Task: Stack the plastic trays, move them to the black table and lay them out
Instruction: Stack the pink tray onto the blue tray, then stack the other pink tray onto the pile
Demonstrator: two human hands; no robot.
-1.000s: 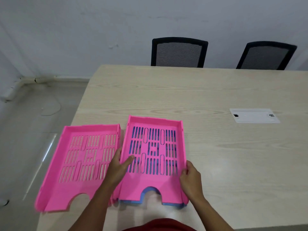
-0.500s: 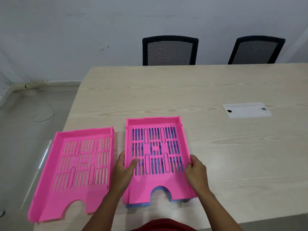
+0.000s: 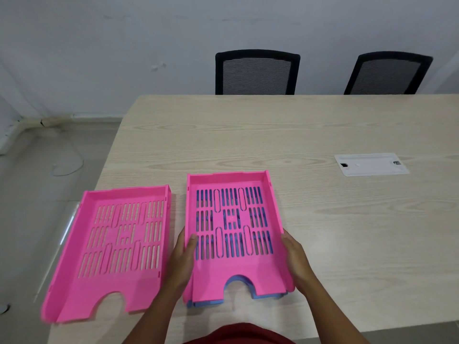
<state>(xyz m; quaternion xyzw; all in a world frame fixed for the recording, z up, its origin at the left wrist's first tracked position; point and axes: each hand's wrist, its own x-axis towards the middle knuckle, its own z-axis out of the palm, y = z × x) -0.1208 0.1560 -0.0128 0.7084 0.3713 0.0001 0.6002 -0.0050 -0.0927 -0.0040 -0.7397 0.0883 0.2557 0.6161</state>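
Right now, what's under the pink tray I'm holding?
A blue tray lies nested under the held pink tray; its blue shows through the slots and at the front notch. The rest of it is covered.

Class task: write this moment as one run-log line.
stage: stacking | left hand, right hand: gripping pink tray on blue tray | second pink tray: alongside, unstacked

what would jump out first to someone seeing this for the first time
Two bright pink trays on the pale wooden table: a single pink tray at the left edge, and a pink tray beside it, sitting on a blue tray that peeks out beneath. The left hand and right hand grip that stack's sides. Two black mesh chairs stand behind.
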